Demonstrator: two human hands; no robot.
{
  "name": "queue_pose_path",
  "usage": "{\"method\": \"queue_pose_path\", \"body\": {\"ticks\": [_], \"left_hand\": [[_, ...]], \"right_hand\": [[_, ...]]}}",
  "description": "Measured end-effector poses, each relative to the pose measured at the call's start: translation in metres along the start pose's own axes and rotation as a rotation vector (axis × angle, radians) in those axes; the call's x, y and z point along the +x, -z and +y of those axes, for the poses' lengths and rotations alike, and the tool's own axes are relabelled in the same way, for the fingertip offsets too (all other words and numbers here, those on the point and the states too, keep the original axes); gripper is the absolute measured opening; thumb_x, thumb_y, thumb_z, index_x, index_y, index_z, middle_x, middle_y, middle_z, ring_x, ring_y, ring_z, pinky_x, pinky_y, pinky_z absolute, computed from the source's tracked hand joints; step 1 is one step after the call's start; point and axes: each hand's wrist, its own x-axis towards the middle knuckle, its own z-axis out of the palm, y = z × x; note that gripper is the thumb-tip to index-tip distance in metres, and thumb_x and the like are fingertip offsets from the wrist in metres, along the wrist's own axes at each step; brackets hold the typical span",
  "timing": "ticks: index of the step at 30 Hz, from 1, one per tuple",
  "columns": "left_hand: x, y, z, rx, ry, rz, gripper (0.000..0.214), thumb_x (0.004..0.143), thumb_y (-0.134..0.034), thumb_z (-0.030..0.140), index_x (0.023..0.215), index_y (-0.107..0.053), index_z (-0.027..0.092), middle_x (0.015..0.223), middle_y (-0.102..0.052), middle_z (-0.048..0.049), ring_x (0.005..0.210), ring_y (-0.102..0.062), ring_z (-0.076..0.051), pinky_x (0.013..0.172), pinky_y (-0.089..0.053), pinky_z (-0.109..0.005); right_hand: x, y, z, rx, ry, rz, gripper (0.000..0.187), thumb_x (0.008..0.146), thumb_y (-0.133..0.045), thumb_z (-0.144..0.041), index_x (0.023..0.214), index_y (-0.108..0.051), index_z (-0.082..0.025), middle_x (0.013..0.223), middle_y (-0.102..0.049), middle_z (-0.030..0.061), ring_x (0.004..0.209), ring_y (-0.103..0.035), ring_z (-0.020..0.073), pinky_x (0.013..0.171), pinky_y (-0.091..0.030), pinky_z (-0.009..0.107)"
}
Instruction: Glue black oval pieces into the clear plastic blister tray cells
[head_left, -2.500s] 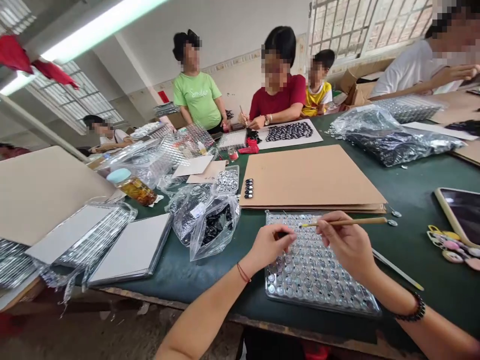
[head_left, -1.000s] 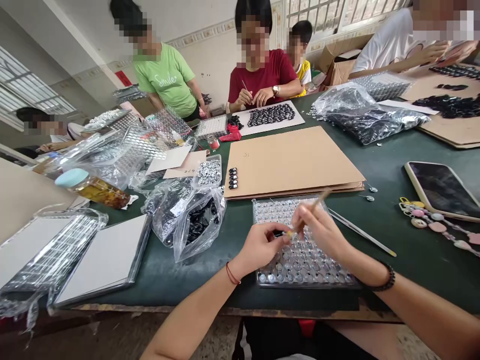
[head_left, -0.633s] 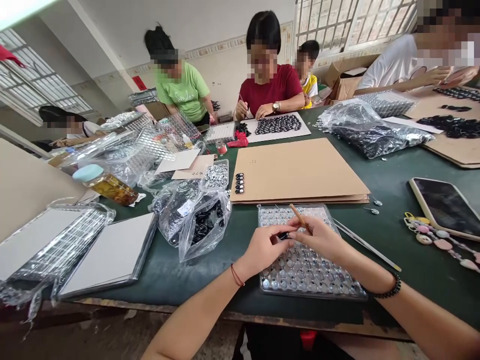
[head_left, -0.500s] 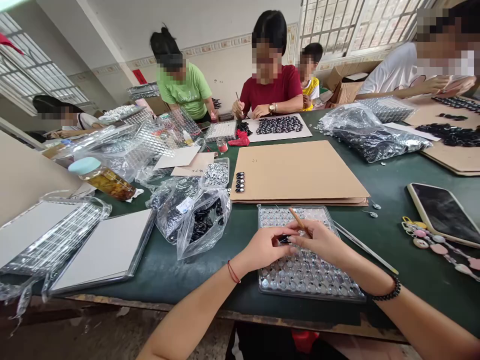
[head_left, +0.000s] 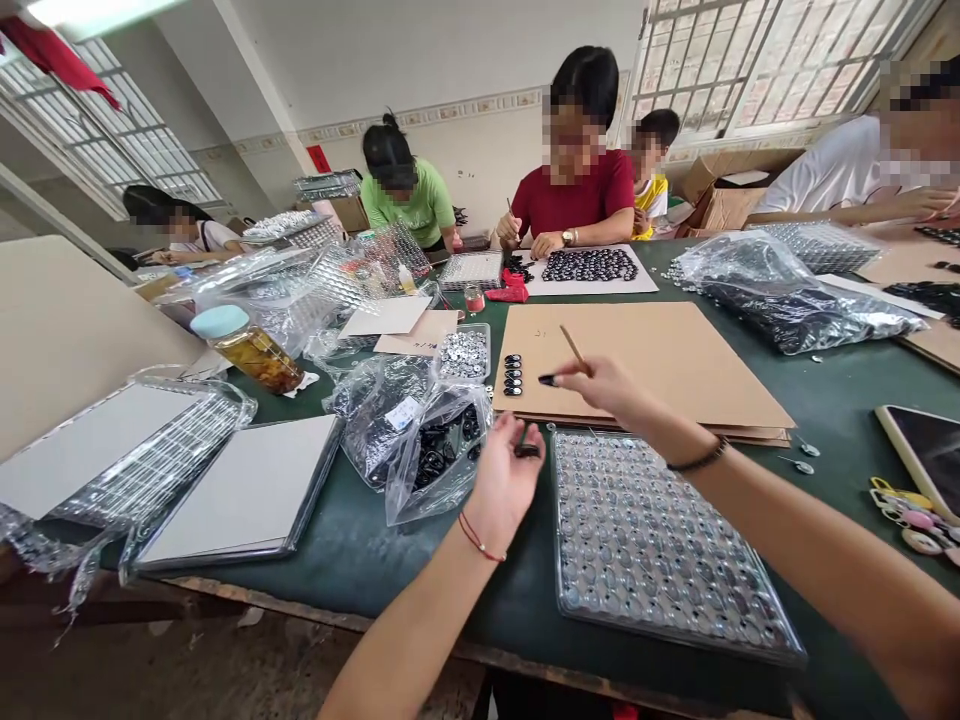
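Note:
My right hand (head_left: pixel 604 385) reaches out over the brown cardboard sheet (head_left: pixel 660 360), closed round a thin wooden stick (head_left: pixel 574 349), with a small black piece (head_left: pixel 547 380) at its fingertips. That piece hangs just right of a short column of black pieces (head_left: pixel 512 374) lying on the cardboard. My left hand (head_left: pixel 504 478) hovers between the clear bag of black pieces (head_left: pixel 435 450) and the clear tray of round silver parts (head_left: pixel 652 540), fingers curled on a small dark piece (head_left: pixel 526 451).
Several other people sit round the green table (head_left: pixel 840 390). Plastic bags of parts (head_left: pixel 780 290), a jar (head_left: pixel 251 350), white boards (head_left: pixel 251 490), a small tub of silver parts (head_left: pixel 463 353), a phone (head_left: pixel 926 445) and a keychain (head_left: pixel 911 515) lie about.
My right hand has moved from the tray forward to the cardboard, carrying the stick and a black piece. My left hand has drawn left off the tray toward the bag.

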Motion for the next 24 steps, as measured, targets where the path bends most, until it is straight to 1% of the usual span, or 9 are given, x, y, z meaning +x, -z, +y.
{"method": "queue_pose_path", "body": {"ticks": [1,4,6,8,11,14,17,21,24], "left_hand": [[-0.001,0.001,-0.005,0.014,0.013,-0.011,0.014,0.075,-0.051,0.004,0.081,-0.050,0.017,0.068,-0.053,-0.0013,0.059,-0.055,-0.010,0.055,-0.048,-0.022],[-0.006,0.005,-0.017,0.062,0.070,-0.032,0.026,0.070,-0.048,-0.005,0.084,-0.050,0.017,0.070,-0.052,-0.0017,0.060,-0.057,-0.011,0.059,-0.050,-0.025],[-0.007,0.007,-0.020,0.092,0.083,-0.029,0.032,0.065,-0.045,-0.012,0.083,-0.051,0.015,0.072,-0.051,-0.0021,0.062,-0.059,-0.011,0.065,-0.051,-0.028],[-0.006,0.008,-0.020,0.114,0.082,-0.034,0.036,0.061,-0.042,-0.016,0.080,-0.052,0.013,0.076,-0.052,-0.0033,0.066,-0.061,-0.012,0.070,-0.051,-0.028],[-0.005,0.008,-0.019,0.123,0.095,-0.050,0.032,0.064,-0.043,-0.015,0.078,-0.053,0.012,0.080,-0.055,-0.0062,0.068,-0.061,-0.012,0.068,-0.050,-0.024],[-0.006,0.009,-0.019,0.135,0.135,-0.088,0.027,0.067,-0.047,-0.010,0.082,-0.053,0.012,0.089,-0.059,-0.0096,0.063,-0.059,-0.009,0.058,-0.048,-0.018],[-0.007,0.010,-0.020,0.164,0.183,-0.135,0.023,0.071,-0.048,-0.004,0.087,-0.053,0.012,0.095,-0.061,-0.0116,0.060,-0.057,-0.008,0.051,-0.044,-0.016],[-0.008,0.010,-0.020,0.195,0.225,-0.124,0.017,0.077,-0.047,0.006,0.091,-0.055,0.012,0.085,-0.061,-0.0096,0.053,-0.054,-0.007,0.045,-0.041,-0.016],[-0.007,0.009,-0.021,0.212,0.221,-0.126,0.015,0.079,-0.047,0.008,0.090,-0.055,0.013,0.080,-0.062,-0.0079,0.050,-0.050,-0.006,0.044,-0.039,-0.016]], "right_hand": [[0.023,-0.005,0.001,-0.134,0.040,0.047,0.023,0.074,-0.056,-0.031,0.087,-0.063,-0.013,0.064,-0.057,0.0008,0.049,-0.044,0.0068,0.044,-0.032,0.019],[0.087,-0.021,0.009,-0.241,0.052,0.084,0.019,0.073,-0.056,-0.022,0.087,-0.064,-0.012,0.079,-0.063,0.0050,0.066,-0.053,0.0105,0.056,-0.038,0.020],[0.116,-0.031,0.016,-0.302,0.037,0.080,0.017,0.071,-0.056,-0.017,0.084,-0.065,-0.011,0.079,-0.063,0.0067,0.068,-0.054,0.0125,0.058,-0.038,0.021],[0.135,-0.040,0.023,-0.365,0.024,0.068,0.016,0.070,-0.055,-0.013,0.082,-0.066,-0.010,0.078,-0.064,0.0076,0.068,-0.055,0.0137,0.059,-0.038,0.021],[0.145,-0.050,0.032,-0.442,0.011,0.046,0.018,0.070,-0.053,-0.010,0.081,-0.067,-0.010,0.078,-0.065,0.0083,0.069,-0.056,0.0149,0.060,-0.038,0.021],[0.147,-0.054,0.037,-0.493,0.002,0.032,0.019,0.071,-0.052,-0.011,0.083,-0.067,-0.010,0.079,-0.066,0.0094,0.071,-0.058,0.0161,0.060,-0.038,0.021],[0.145,-0.055,0.040,-0.519,0.000,0.025,0.021,0.073,-0.050,-0.012,0.086,-0.067,-0.011,0.083,-0.066,0.0105,0.074,-0.058,0.0170,0.061,-0.038,0.021],[0.143,-0.053,0.041,-0.530,0.004,0.031,0.020,0.074,-0.051,-0.013,0.085,-0.067,-0.011,0.085,-0.066,0.0109,0.075,-0.058,0.0174,0.060,-0.038,0.021],[0.141,-0.052,0.041,-0.518,0.006,0.046,0.018,0.074,-0.052,-0.015,0.083,-0.067,-0.011,0.083,-0.066,0.0118,0.074,-0.058,0.0181,0.060,-0.037,0.022]]}}
